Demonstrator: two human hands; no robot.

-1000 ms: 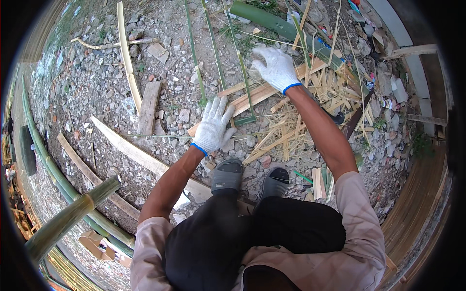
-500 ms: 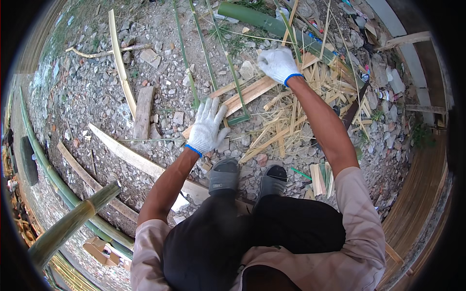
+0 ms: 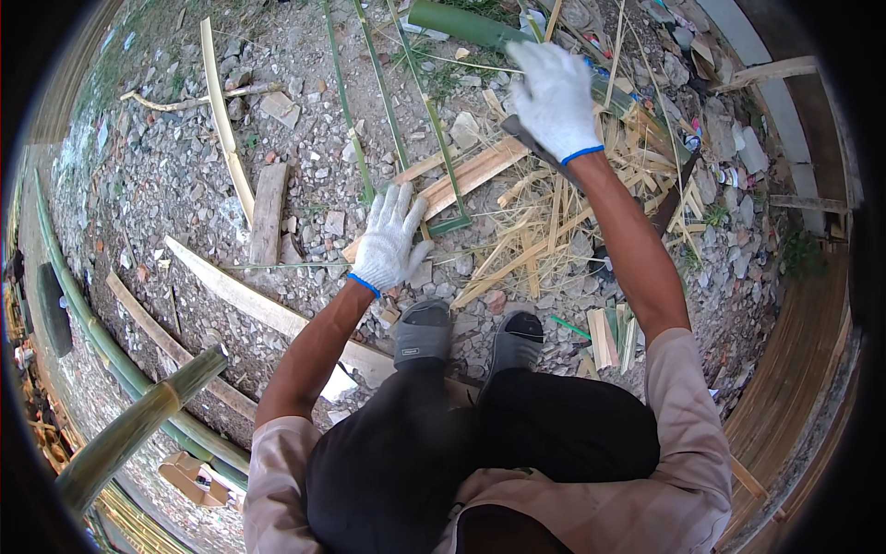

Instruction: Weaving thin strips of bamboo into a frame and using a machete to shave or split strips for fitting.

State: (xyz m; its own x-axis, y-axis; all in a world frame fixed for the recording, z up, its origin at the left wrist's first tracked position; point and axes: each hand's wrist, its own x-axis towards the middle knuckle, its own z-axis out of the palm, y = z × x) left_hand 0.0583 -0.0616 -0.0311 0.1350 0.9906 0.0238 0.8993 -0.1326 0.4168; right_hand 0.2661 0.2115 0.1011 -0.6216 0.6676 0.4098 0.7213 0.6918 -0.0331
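Observation:
My left hand (image 3: 389,238), in a white knit glove with a blue cuff, lies flat with its fingers spread on the left end of a flat wooden plank (image 3: 475,175). Further up and to the right is my right hand (image 3: 556,103), gloved alike. Its fingers are stretched out and slightly smeared by motion; no grip shows. A dark, narrow, blade-like piece (image 3: 528,140) shows beside and beneath the right hand, past the plank's far end; most of it is hidden. Thin green bamboo strips (image 3: 434,115) run away from the plank.
Pale bamboo splinters (image 3: 544,222) lie heaped right of the plank. A thick green bamboo pole (image 3: 466,26) lies at the back. Curved slats (image 3: 240,294) and a short grey board (image 3: 270,214) rest on stony ground at left. A cut bamboo pole (image 3: 152,415) juts in at lower left.
My right hand has moved up and to the right, and its curled fingers have straightened. The dark blade-like piece now shows beneath it. My left hand stays on the plank.

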